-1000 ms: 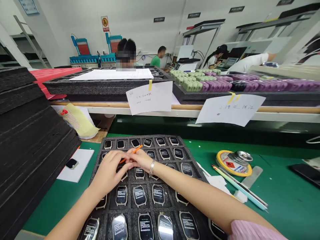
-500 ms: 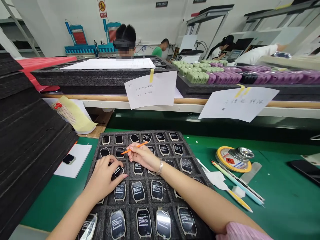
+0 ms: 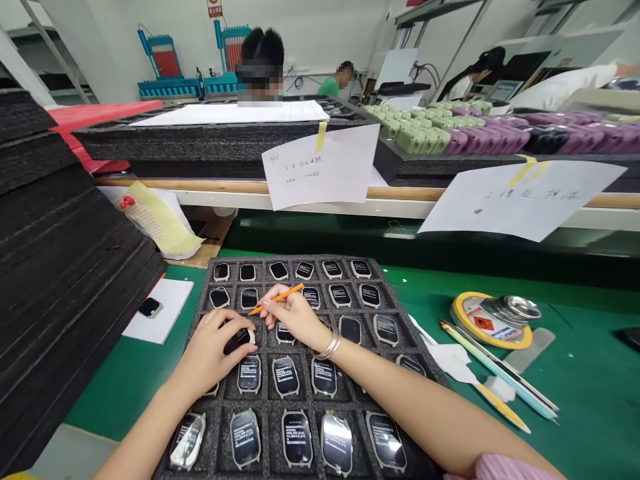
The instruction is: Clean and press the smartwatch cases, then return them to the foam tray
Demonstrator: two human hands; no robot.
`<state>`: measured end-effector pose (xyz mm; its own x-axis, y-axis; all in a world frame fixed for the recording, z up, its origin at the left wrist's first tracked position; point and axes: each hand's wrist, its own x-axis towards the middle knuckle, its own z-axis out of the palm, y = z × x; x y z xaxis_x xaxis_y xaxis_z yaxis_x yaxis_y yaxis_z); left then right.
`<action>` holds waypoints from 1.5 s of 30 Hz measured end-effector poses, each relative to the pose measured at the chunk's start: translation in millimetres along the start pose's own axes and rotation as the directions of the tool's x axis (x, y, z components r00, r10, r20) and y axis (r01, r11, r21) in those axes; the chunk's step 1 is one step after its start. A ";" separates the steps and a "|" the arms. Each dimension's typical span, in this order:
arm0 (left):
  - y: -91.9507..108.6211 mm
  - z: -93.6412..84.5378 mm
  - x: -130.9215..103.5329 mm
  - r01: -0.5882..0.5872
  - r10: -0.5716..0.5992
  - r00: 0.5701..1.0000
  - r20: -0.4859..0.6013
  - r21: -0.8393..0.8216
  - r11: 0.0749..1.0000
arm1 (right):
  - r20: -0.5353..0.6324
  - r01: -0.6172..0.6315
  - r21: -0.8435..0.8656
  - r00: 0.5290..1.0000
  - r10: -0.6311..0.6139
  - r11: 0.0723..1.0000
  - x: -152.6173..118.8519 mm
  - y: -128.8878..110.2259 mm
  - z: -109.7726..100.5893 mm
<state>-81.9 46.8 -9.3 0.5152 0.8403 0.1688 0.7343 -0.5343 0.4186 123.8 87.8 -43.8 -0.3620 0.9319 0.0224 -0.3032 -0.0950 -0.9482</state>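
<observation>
A black foam tray (image 3: 395, 300) holds rows of smartwatch bodies, many with lines of white text on their dark screens. My left hand (image 3: 215, 347) has its thumb and fingers around the edges of one smartwatch (image 3: 243, 336) at the tray's left side. That watch's pale rim shows between the fingertips; the hand covers the rest. In my right hand (image 3: 290, 312) is a thin orange pointed stick (image 3: 283, 295), pinched between thumb and fingers. Its tip points down and left, just above the held watch; whether they touch I cannot tell.
Tall black foam stacks (image 3: 75, 280) rise at the left, beside a white pad (image 3: 170, 303) bearing one watch (image 3: 150, 307). Tape with a metal cap (image 3: 493, 320) and a white brush (image 3: 450, 360) lie right. A shelf (image 3: 225, 199) crosses behind; people sit beyond it.
The orange stick's tip has come down closer to the watch in my left hand. That watch's pale rim shows more now. The whole view has shifted a little.
</observation>
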 end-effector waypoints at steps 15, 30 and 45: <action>-7.4 4.9 -5.7 0.120 -0.125 0.992 -0.030 -0.135 0.984 | 0.055 -0.015 -0.181 0.998 0.026 0.983 -9.3 -6.3 8.7; -6.7 3.2 -3.9 0.085 -0.090 0.995 -0.042 -0.118 0.989 | 0.068 0.004 -0.194 0.998 0.010 0.981 -5.6 -7.7 8.2; 32.4 3.7 21.0 -0.214 0.215 0.968 0.127 -0.022 0.977 | -0.163 0.053 -0.263 0.982 -0.098 0.963 -41.9 -35.7 -53.3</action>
<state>-45.7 46.8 4.6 0.7125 0.6875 0.1402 0.5976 -0.6993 0.3923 196.8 70.8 -27.9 -0.1818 0.9813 0.0636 -0.0793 0.0498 -0.9956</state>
